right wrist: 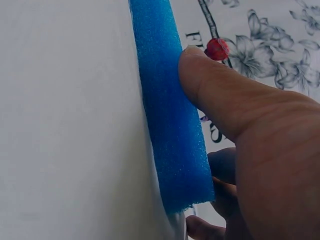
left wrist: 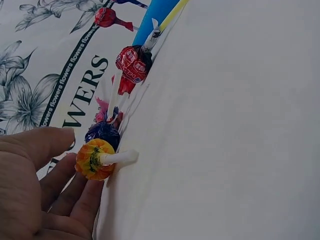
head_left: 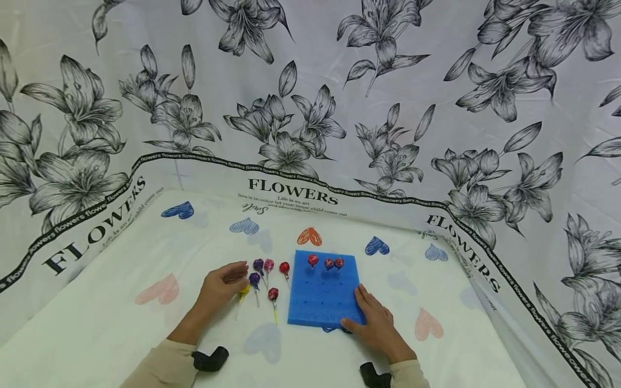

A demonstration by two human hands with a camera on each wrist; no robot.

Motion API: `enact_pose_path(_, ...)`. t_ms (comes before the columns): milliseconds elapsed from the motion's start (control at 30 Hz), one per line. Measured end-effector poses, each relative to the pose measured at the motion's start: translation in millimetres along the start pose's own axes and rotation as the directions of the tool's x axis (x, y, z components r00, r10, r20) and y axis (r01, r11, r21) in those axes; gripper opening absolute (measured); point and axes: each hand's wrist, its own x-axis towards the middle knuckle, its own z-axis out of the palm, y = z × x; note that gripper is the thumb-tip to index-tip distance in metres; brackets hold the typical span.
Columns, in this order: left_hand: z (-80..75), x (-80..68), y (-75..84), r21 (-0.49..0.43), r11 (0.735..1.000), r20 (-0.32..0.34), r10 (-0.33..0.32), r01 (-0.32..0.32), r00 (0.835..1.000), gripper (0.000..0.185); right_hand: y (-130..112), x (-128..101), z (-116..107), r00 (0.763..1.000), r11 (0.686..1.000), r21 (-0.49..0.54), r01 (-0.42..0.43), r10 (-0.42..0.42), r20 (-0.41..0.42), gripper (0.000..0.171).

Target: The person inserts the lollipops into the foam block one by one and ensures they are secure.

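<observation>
My left hand (head_left: 220,288) is at the left of a group of wrapped lollipops, thumb and fingers apart. Right at its fingertips is a yellow-orange lollipop (left wrist: 95,160), its white stick pointing away from the palm. Close beside are two purple lollipops (head_left: 254,279) and a pink one (head_left: 269,265). A red lollipop (head_left: 284,268) and a dark red one (head_left: 273,294) with a yellow stick lie nearer the blue foam block (head_left: 322,307). My right hand (head_left: 375,323) holds the block's near right corner, thumb on the near edge, fingers along the right side.
Three red lollipops (head_left: 312,260) stand in the far part of the block, with small holes in front of them. A white cloth (head_left: 218,350) printed with hearts covers the surface. Behind rises a flower-printed curtain (head_left: 310,70).
</observation>
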Motion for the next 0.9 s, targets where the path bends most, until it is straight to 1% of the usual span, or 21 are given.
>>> enact_pose_path(100,2.5,0.2,-0.5,0.052,0.999,0.021,-0.010,0.008,1.000,0.047,1.5,-0.6,-1.8,1.000,1.000,-0.009,0.004,-0.004,-0.009,0.093)
enact_pose_path(200,4.6,0.2,1.4,0.166,0.986,0.015,-0.017,0.015,1.000,0.047,3.3,0.0,-1.6,1.000,1.000,-0.013,0.004,-0.004,-0.013,0.093)
enact_pose_path(267,4.7,-0.6,3.1,0.254,0.967,0.006,-0.017,0.015,1.000,0.046,3.7,0.2,-1.0,1.000,1.000,-0.004,0.001,-0.001,-0.012,0.093)
enact_pose_path(333,4.0,-1.5,5.5,0.338,0.941,0.000,-0.008,0.008,1.000,0.046,3.6,0.2,0.0,1.000,1.000,0.004,-0.003,0.003,-0.010,0.094)
enact_pose_path(400,2.6,-2.2,7.3,0.399,0.917,0.003,-0.001,0.000,1.000,0.045,3.1,0.1,1.1,1.000,1.000,0.010,-0.006,0.006,-0.009,0.094)
enact_pose_path(567,-0.2,-4.0,11.4,0.485,0.874,0.048,0.014,-0.035,0.999,0.039,1.7,0.1,2.7,1.000,1.000,0.004,-0.007,0.007,-0.009,0.094)
enact_pose_path(667,0.0,-3.7,11.7,0.508,0.859,0.061,0.025,-0.053,0.998,0.032,0.8,0.0,2.6,1.000,1.000,-0.001,-0.003,0.003,-0.008,0.094)
enact_pose_path(767,0.9,-3.3,10.0,0.511,0.857,0.063,0.049,-0.074,0.997,0.026,0.2,-0.4,1.9,1.000,1.000,-0.001,0.001,-0.001,-0.012,0.093)
enact_pose_path(800,0.5,-3.6,10.4,0.495,0.865,0.058,0.054,-0.076,0.997,0.025,0.1,-0.6,1.8,1.000,1.000,-0.002,0.002,-0.002,-0.013,0.093)
enact_pose_path(900,-1.3,-4.7,11.7,0.419,0.906,0.018,0.058,-0.060,0.998,0.026,-0.5,-0.6,1.4,1.000,1.000,-0.003,0.004,-0.004,-0.011,0.092)
